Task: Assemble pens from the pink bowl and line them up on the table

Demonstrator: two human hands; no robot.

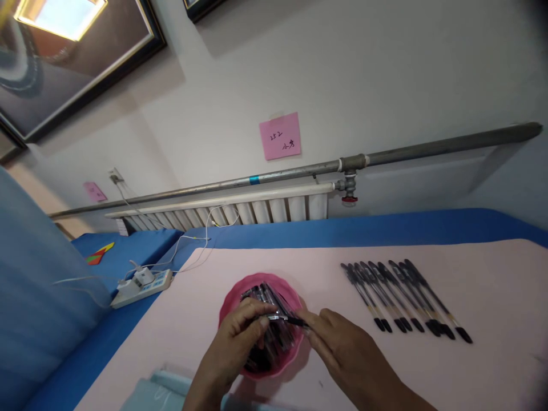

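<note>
Apparently partway through fitting or capping a pen (294,321), the left hand (234,337) and right hand (342,349) pinch its opposite ends above the pink bowl (295,294) at lower centre, and the next move probably calls for keeping both grips aligned.

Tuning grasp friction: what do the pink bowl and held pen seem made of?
Pink bowl: probably plastic, smooth-looking, given uniform color and scalloped rim. Held pen: likely plastic; the pale section looks glossy, with bright glints; the black part's finish is unclear.
</note>
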